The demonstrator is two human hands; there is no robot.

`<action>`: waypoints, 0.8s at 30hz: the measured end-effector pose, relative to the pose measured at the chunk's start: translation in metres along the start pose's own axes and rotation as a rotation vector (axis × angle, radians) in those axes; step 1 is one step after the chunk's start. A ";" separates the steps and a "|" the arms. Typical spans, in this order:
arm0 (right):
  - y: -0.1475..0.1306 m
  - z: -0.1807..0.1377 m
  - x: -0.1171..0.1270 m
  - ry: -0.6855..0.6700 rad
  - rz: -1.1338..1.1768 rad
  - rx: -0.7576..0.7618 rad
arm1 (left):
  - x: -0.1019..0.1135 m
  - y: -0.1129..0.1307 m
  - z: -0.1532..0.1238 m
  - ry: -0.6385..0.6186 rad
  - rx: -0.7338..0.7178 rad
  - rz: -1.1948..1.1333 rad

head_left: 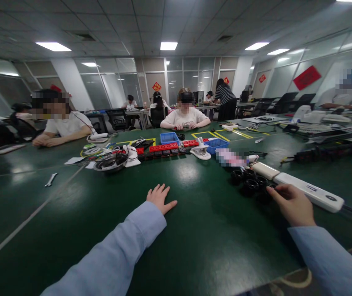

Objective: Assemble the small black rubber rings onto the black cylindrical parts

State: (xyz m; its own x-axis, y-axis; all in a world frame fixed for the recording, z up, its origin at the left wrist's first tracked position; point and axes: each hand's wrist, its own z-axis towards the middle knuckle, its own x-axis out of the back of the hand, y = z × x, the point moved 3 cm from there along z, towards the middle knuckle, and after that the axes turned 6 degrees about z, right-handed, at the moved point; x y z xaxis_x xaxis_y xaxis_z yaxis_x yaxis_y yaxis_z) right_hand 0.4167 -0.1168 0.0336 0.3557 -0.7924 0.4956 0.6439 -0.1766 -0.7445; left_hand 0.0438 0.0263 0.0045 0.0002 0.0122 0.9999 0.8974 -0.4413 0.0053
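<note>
My left hand (160, 198) lies flat on the green table (191, 230), fingers spread, holding nothing. At the right, my right hand (294, 204) has its thumb and fingers closed at the edge of a cluster of black rings (251, 184). The fingertips meet a black ring (264, 195) at the near end of the cluster; the grip is partly hidden by the hand. Just beyond that hand lies a white power strip (310, 190), with a cream-coloured block (265, 170) at its far end.
Across the table runs a row of red parts bins (163, 147), beside blue trays (169, 138) and a white clamp stand (201, 150). A bowl of cables (110, 162) stands left of them. A wrench (51, 179) lies far left. A person (185, 117) sits opposite, another (64, 123) at left.
</note>
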 end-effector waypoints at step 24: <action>-0.185 -0.122 0.008 -0.333 0.565 0.871 | 0.107 0.061 -0.108 0.719 -0.550 -0.683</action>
State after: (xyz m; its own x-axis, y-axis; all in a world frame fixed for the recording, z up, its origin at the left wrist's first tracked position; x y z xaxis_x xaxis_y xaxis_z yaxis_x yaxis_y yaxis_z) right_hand 0.2180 -0.1621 0.1206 0.8324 -0.4081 0.3750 0.5418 0.7416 -0.3956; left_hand 0.0505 -0.0958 0.1127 -0.8277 -0.0383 0.5599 0.2967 -0.8767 0.3787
